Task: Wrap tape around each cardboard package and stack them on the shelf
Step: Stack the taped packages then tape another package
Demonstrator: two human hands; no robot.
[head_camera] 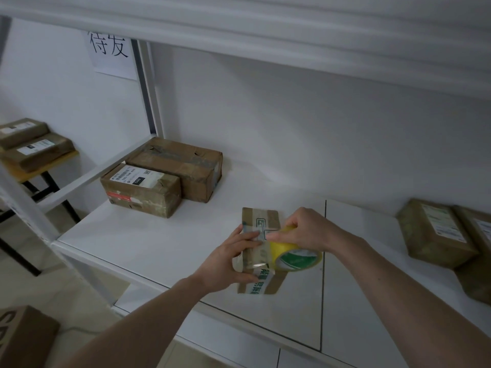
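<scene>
Package (pixel 261 251) in hand lies flat on the white shelf (pixel 159 243), near its front edge and about midway along; that is the one I am taping. Scanning from the left: two brown parcels (pixel 34 144) are stacked on a small bench (pixel 39 168) beyond the shelf frame, and a paper sign (pixel 111 53) hangs on the wall above. Farther in, a labelled box (pixel 140 191) sits on the shelf, touching a bigger box (pixel 180 168) behind it. My left hand (pixel 228 258) presses on the package's left side, fingers mostly straight across a clear strip of tape, thumb under the near edge. My right hand (pixel 305 232) has its grip curled around the yellow tape roll (pixel 297 254), which rests against the package's right edge. At the far right, well apart, more boxes (pixel 435 232) sit together on the shelf.
</scene>
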